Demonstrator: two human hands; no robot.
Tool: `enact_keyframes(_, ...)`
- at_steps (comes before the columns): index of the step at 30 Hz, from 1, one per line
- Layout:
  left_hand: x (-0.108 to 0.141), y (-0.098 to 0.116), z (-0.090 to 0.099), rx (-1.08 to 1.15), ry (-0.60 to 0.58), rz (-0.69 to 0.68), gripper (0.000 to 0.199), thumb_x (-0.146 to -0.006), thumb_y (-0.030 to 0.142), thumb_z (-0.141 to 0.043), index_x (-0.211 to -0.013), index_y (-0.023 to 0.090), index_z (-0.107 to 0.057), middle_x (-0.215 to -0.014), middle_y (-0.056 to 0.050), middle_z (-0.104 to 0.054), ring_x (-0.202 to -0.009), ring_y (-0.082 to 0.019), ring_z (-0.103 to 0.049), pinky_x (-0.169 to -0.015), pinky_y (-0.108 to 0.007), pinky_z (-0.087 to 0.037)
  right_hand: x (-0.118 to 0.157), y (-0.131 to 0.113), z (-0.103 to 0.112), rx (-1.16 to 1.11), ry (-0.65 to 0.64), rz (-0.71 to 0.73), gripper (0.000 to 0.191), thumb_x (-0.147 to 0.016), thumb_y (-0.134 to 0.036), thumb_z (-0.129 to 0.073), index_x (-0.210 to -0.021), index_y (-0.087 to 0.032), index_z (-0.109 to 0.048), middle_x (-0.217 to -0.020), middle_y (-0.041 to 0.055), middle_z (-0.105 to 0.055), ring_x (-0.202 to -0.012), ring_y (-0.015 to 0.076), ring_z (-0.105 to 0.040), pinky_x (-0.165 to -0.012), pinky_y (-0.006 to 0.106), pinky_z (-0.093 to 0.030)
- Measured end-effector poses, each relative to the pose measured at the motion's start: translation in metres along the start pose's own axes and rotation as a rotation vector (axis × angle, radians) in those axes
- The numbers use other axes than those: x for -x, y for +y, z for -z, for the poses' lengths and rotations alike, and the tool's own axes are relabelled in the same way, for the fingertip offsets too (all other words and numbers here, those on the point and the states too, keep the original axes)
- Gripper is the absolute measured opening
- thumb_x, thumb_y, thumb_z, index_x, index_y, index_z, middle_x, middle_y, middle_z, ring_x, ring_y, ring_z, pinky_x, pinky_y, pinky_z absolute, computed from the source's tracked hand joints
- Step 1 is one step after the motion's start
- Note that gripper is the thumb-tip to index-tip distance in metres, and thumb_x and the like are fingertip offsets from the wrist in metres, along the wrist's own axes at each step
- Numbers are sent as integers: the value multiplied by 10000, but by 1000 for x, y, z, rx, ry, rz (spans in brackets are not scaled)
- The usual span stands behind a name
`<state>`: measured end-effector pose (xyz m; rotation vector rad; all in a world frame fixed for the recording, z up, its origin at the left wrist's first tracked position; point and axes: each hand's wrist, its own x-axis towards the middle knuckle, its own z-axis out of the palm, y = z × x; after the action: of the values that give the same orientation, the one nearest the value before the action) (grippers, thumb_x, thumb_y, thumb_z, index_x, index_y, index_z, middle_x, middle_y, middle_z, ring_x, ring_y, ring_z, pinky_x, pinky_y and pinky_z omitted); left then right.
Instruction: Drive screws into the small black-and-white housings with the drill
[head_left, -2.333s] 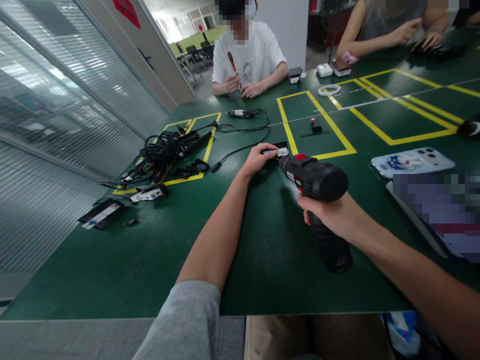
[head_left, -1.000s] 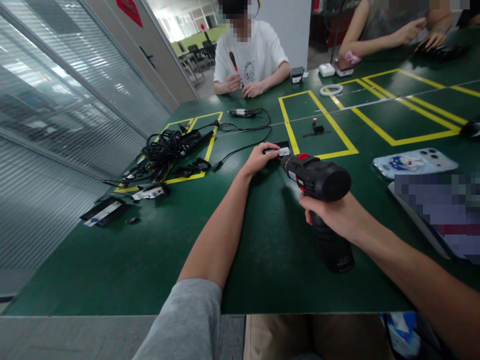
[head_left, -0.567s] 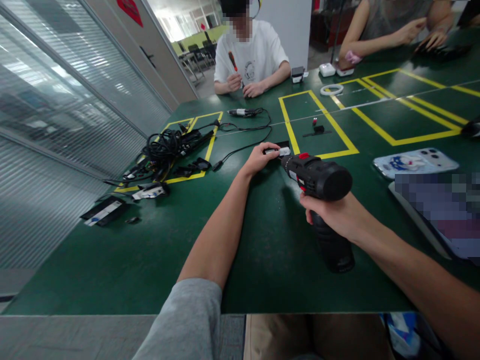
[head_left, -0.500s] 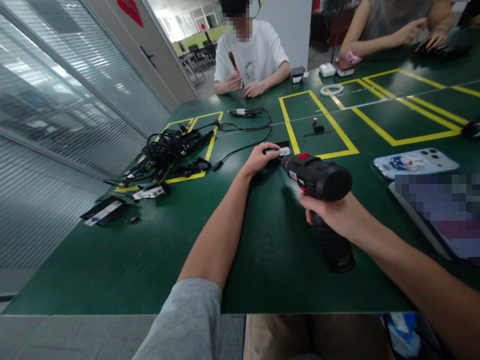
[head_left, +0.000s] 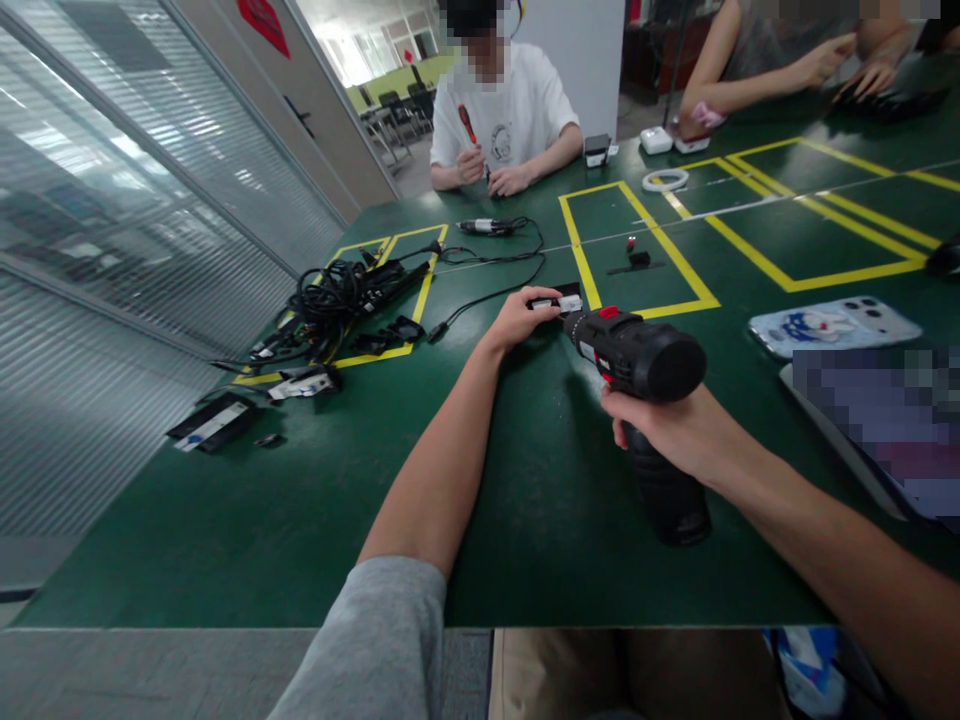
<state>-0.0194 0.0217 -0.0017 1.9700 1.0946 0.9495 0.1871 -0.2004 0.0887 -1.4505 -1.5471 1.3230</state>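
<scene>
My right hand (head_left: 660, 425) is wrapped round the grip of a black and red cordless drill (head_left: 637, 352), whose nose points away to the left. Just past the chuck lies a small black part with a white and silver face (head_left: 570, 303) on the green table. My left hand (head_left: 521, 318) grips this part from its left side, thumb and fingers closed on it. The drill's bit reaches close to the part; whether it touches cannot be made out. Some of the part is hidden behind the fingers.
A tangle of black cables (head_left: 337, 300) lies at left, near a flat black and white piece (head_left: 214, 422). At right are a phone (head_left: 832, 325) and a pixelated device (head_left: 870, 430). Across the table (head_left: 525, 560), a person holds a screwdriver (head_left: 467, 124); another person sits farther right.
Nearly everything stays in place. The view has shifted very slightly; both hands, the drill and the small part keep the same positions relative to each other.
</scene>
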Motion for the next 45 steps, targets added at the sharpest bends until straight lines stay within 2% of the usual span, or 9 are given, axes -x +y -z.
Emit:
enact_keyframes(14,2,4,-2,12,36,21,305,-770,339,-678,-1030,189,-731,-1144,-69,-693,-1097,-211,-607,-1040,-353,-428,0,-1,-2,-23,19,-17,106,-756,-244,-601,-668,-205,-558,-549,9,-625,-510,159,-598,-530,292,-441)
enact_keyframes(21,1,2,-1,19,29,-8,319,-768,350,-681,-1031,176,-731,-1140,-78,-694,-1092,-214,-612,-1034,-352,-432,1,-6,-2,-17,35,-44,84,-747,-225,-607,-686,-208,-552,-531,-2,-617,-494,155,-586,-510,284,-431)
enact_keyframes(36,0,0,0,-65,13,-66,371,-761,359,-697,-1077,167,-718,-1148,-84,-697,-1093,-212,-613,-1020,-345,-428,-1,-1,-2,-24,17,-29,73,-766,-226,-604,-712,-199,-562,-537,4,-621,-495,160,-594,-510,283,-443)
enact_keyframes(39,0,1,0,-94,20,-81,367,-749,346,-708,-1068,163,-721,-1126,-83,-699,-1078,-210,-612,-1007,-344,-430,0,-3,-3,12,26,-28,56,-776,-239,-599,-792,-185,-593,-547,4,-616,-506,171,-603,-519,288,-453)
enact_keyframes(42,1,2,-1,-94,24,-70,369,-750,348,-705,-1074,171,-717,-1109,-71,-697,-1046,-200,-613,-980,-337,-445,5,-4,-6,90,45,56,310,-789,-275,-614,-1081,-171,-607,-659,16,-665,-570,194,-638,-568,308,-477)
enact_keyframes(45,3,2,-1,-104,23,-52,373,-755,345,-698,-1088,176,-708,-1114,-68,-689,-1027,-196,-613,-960,-336,-461,12,-1,-14,272,59,158,686,-771,-263,-647,-1413,-190,-415,-863,64,-713,-721,244,-684,-637,340,-492)
